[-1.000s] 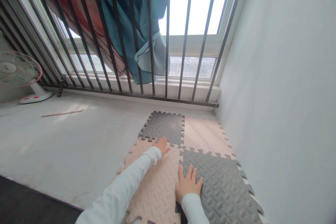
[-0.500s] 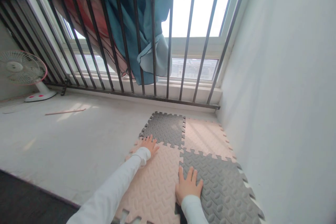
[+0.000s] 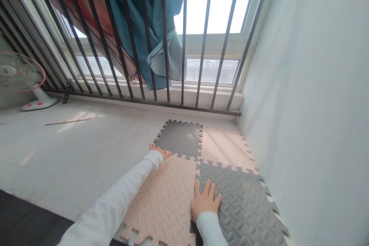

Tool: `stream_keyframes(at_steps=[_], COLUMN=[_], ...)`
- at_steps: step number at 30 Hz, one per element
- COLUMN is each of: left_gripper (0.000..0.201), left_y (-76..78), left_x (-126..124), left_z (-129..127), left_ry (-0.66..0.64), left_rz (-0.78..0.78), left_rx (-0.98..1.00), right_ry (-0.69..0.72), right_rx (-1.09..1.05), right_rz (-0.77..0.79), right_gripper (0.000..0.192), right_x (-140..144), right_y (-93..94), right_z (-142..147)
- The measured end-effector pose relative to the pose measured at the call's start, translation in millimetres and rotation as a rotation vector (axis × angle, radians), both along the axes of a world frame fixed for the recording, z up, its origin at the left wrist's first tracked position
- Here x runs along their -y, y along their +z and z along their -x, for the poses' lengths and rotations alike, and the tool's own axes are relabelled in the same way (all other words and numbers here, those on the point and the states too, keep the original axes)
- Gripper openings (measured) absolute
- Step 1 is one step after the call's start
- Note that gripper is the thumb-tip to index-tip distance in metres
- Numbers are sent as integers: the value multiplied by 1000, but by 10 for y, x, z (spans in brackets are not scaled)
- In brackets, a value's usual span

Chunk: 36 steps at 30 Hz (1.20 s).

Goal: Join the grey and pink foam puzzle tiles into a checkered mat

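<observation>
Interlocking foam floor tiles lie in a two-by-two checker on the pale floor. My left hand (image 3: 160,151) rests at the far left corner of the near pink foam tile (image 3: 167,196), where it meets the far grey foam tile (image 3: 180,138). Its thumb side lies along the seam and its fingers, partly hidden, reach toward the left edge. My right hand (image 3: 205,201) presses with spread fingers on the left edge of the near grey foam tile (image 3: 245,203), beside the pink one. A gap shows between these two near tiles. The far pink foam tile (image 3: 226,148) lies behind.
A white wall (image 3: 311,123) runs along the right. A dark metal railing (image 3: 173,105) crosses the back, before windows and a hanging blue and red curtain (image 3: 123,19). A fan (image 3: 21,75) and a thin stick (image 3: 67,121) are on the floor at left.
My left hand has shifted left toward the tile's outer corner, and its fingers show less. My right hand stays on the grey tile's edge. The view has moved slightly.
</observation>
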<state>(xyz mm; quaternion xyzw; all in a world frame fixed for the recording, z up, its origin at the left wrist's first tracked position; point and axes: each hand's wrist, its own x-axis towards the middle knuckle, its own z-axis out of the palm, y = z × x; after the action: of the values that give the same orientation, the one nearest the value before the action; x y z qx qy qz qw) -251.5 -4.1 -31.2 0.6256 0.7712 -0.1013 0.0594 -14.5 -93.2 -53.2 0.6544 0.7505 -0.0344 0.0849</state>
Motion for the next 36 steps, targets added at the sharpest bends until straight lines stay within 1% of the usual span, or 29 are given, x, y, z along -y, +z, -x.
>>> stream_keyframes(at_steps=[1,2,5,6,7,9,11,13,16,18,20,23,26,29,31,33,36], left_gripper=[62,63,58,56,55,53,51,48,41,41,44,44,43,38,36,36,42], left_y=[-5,-24,-150,-203,-257,-352,-416,-426,-334,-253,-214,-251,-288,-223,-144,-84,-96], left_x=[-69,-143,-382,-460,-532,-641,-703,-741,-825,-905,-976,-1031,-1082,-1218,-1342,-1455,-1544], left_z=[-104,-236,-732,-898,-1048,-1274,-1386,-1404,-1349,-1319,-1316,-1352,-1394,-1413,-1413,-1408,-1400], left_ry=[-5,-39,-259,-307,-333,-335,-309,-287,-312,-320,-278,-208,-254,-297,-268,-233,-205], left_rz=[-20,-42,-83,-82,-85,-112,-156,-189,-183,-179,-198,-234,-227,-164,-140,-160,-213], left_rx=[-4,1,124,169,201,233,240,240,258,265,247,204,192,200,204,203,207], right_ry=[-9,-18,-43,-49,-53,-52,-44,-45,-82,-106,-110,-84,-87,-112,-109,-106,-108], right_rx=[4,6,-13,-27,-43,-78,-108,-116,-71,-41,-34,-48,-45,-31,-35,-46,-59], right_rz=[1,4,12,12,12,22,37,34,7,8,17,8,23,83,87,91,105], right_gripper=[53,53,53,54,55,59,65,66,58,53,51,50,50,51,52,52,52], right_x=[8,14,17,13,8,-5,-19,-35,-67,-92,-115,-130,-134,-145,-156,-167,-183], right_y=[35,66,111,104,87,26,-51,-118,-164,-161,-148,-127,-107,-88,-79,-75,-76], right_z=[17,31,47,41,31,7,-9,1,55,94,116,123,130,137,137,135,138])
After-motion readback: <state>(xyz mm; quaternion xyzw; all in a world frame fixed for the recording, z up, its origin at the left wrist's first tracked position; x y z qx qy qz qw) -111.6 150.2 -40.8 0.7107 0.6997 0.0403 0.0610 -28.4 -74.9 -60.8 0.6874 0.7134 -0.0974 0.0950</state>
